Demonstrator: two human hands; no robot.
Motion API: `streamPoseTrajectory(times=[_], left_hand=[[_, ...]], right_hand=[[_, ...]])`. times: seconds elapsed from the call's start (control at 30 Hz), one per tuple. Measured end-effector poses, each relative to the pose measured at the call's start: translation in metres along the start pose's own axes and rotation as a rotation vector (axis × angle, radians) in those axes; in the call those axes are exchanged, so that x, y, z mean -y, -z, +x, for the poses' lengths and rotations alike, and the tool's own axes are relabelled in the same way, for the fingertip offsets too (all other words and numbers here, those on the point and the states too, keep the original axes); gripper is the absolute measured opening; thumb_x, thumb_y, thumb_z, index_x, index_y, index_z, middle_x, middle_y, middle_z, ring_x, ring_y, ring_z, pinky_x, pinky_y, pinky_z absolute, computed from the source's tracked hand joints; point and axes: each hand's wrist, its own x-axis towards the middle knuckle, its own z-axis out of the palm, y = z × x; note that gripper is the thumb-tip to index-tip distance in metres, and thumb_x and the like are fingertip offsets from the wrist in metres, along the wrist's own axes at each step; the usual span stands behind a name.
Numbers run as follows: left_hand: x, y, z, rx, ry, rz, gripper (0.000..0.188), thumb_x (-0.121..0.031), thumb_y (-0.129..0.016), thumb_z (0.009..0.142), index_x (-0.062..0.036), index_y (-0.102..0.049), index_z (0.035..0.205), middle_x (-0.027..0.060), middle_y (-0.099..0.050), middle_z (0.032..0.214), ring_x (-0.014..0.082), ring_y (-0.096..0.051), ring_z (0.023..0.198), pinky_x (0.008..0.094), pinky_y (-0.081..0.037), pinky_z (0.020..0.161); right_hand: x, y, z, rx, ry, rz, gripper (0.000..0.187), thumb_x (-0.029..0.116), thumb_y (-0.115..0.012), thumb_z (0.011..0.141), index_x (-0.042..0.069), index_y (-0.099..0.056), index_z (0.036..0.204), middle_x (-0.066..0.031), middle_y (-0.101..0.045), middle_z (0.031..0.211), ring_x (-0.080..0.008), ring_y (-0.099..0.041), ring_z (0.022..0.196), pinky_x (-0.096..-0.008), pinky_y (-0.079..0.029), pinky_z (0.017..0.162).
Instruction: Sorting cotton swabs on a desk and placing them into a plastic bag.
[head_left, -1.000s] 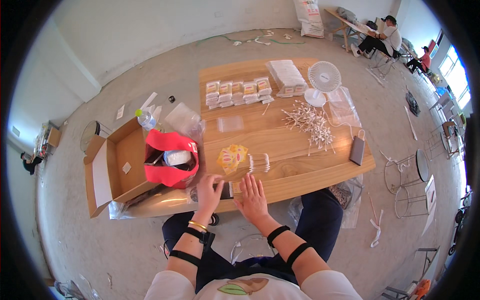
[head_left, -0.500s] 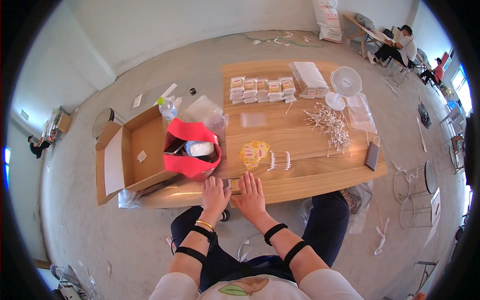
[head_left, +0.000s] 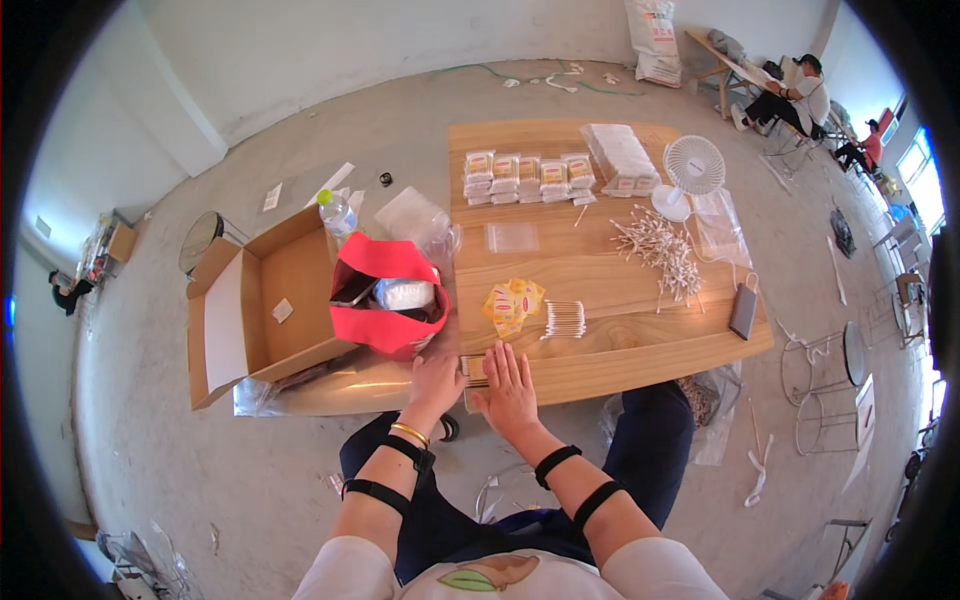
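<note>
1. The small packet of cotton swabs (head_left: 475, 372) lies at the near edge of the wooden tabletop (head_left: 620, 350), left of its middle, between the person's two hands and partly hidden by them.
2. The left hand (head_left: 437, 383) is at the packet's left end, its fingers bent downward; whether they grasp the packet or only press on it, I cannot tell.
3. The right hand (head_left: 507, 388) is spread flat, palm down and fingers pointing to the far side, at the packet's right end; it is not clenched around anything.
4. Just beyond the right hand, yellow printed cards (head_left: 514, 306) lie fanned out, and right of them is a neat row of swabs (head_left: 565, 320).
5. Farther off, a flat clear bag (head_left: 511, 237) lies left of the middle, while a loose heap of swabs (head_left: 660, 250) spreads on the right.
6. Along the far side, filled swab packs (head_left: 528, 178) stand in grouped piles, with a stack of white packaging (head_left: 620, 160) to their right.
7. A white fan (head_left: 693, 168) stands at the far right; a grey power bank (head_left: 743, 312) lies nearer, by the right edge.
8. To the left, a red bag (head_left: 390, 328) stands open with things inside, beside an open cardboard box (head_left: 220, 325); a bottle with a yellow-green cap (head_left: 338, 215) is beyond the bag.
</note>
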Motion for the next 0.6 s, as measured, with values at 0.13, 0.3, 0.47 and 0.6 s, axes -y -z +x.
streamPoseTrajectory(times=[0.13,0.3,0.47,0.6], left_hand=[[0.006,-0.001,-0.002,0.063,0.164,-0.187,0.015,-0.024,-0.068,0.077,-0.0095,-0.063,0.078,0.0083,-0.067,0.073,0.0284,-0.067,0.075,0.0471,-0.043,0.083],[0.005,0.004,-0.003,0.032,0.245,-0.306,0.016,-0.024,-0.068,0.077,-0.0096,-0.062,0.073,0.0079,-0.066,0.069,0.0285,-0.065,0.071,0.0436,-0.043,0.082],[-0.004,0.014,0.001,0.039,0.159,-0.14,0.016,-0.024,-0.069,0.076,-0.0108,-0.061,0.07,0.007,-0.067,0.07,0.0275,-0.064,0.069,0.0413,-0.041,0.079],[-0.006,0.01,0.004,0.003,0.062,0.041,0.016,-0.024,-0.069,0.075,-0.0128,-0.061,0.067,0.0043,-0.064,0.068,0.0258,-0.064,0.072,0.0408,-0.04,0.076]], right_hand=[[-0.001,0.0,0.0,-0.01,-0.003,0.008,0.084,0.049,-0.057,0.091,-0.001,-0.028,0.152,-0.0207,-0.022,0.161,-0.0325,-0.019,0.151,-0.0512,-0.013,0.122],[0.001,0.0,0.0,0.018,-0.01,-0.033,0.084,0.055,-0.051,0.093,0.002,-0.028,0.154,-0.0171,-0.022,0.162,-0.0297,-0.016,0.152,-0.0498,-0.012,0.123],[0.012,-0.007,0.006,0.063,0.017,-0.096,0.084,0.056,-0.051,0.092,0.004,-0.029,0.155,-0.0158,-0.021,0.163,-0.0291,-0.015,0.152,-0.0499,-0.011,0.123],[0.03,-0.01,0.013,0.072,0.062,-0.122,0.088,0.057,-0.053,0.09,0.004,-0.026,0.155,-0.0153,-0.02,0.163,-0.029,-0.014,0.153,-0.0497,-0.01,0.123]])
